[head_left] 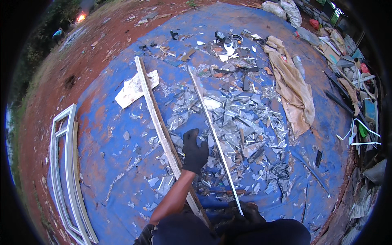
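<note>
My left hand point(194, 151), in a black glove, reaches over the blue tarp between two long pieces. Its fingers are apart, with thumb spread, and nothing is in them. Just left of it lies a long wooden beam point(157, 116), weathered and slightly bowed in the view. On the other side runs a thin white strip point(215, 137), slanting from the broken glass toward me. My right hand point(252, 212), also black-gloved, is at the strip's near end and appears closed on it; dark clothing partly hides its fingers.
Broken glass shards point(249, 126) cover the middle of the blue tarp point(110, 163). White window frames point(61, 171) lie at the left edge. A tan cloth point(288, 85) and mixed scrap point(363, 90) are on the right. Far left, a fire point(81, 18) burns near a person point(59, 35).
</note>
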`<state>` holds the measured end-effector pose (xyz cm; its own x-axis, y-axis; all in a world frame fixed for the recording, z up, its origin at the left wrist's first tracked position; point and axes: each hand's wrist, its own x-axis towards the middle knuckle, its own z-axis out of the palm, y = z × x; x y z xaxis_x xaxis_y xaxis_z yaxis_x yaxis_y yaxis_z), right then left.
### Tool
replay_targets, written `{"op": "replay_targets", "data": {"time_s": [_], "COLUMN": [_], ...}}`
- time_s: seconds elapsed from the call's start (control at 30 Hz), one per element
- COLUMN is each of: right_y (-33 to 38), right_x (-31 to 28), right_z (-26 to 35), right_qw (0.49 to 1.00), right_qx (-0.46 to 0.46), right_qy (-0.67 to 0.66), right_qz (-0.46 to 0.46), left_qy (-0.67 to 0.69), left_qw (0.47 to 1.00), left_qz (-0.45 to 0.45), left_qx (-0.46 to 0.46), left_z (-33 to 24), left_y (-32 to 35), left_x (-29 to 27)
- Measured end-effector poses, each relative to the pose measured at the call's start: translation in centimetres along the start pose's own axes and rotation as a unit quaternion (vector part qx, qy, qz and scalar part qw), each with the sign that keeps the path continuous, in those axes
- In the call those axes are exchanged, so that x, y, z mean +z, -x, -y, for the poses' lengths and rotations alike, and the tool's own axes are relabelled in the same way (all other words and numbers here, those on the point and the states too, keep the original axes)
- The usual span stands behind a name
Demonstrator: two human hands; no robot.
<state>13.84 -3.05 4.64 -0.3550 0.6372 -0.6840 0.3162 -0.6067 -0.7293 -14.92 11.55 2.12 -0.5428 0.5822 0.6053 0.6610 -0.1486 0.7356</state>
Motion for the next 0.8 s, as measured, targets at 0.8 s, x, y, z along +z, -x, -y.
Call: {"op": "replay_targets", "data": {"time_s": [0.8], "right_y": [0.5], "right_x": [-0.1], "right_z": [-0.9], "right_qw": [0.991], "right_qx": [-0.060], "right_qy": [0.093], "right_qz": [-0.078], "left_qy": [0.017], "left_qw": [0.929], "left_qz": [0.280], "left_qx": [-0.241], "left_z": [-0.3], "left_y": [-3.5], "left_x": [-1.6]}}
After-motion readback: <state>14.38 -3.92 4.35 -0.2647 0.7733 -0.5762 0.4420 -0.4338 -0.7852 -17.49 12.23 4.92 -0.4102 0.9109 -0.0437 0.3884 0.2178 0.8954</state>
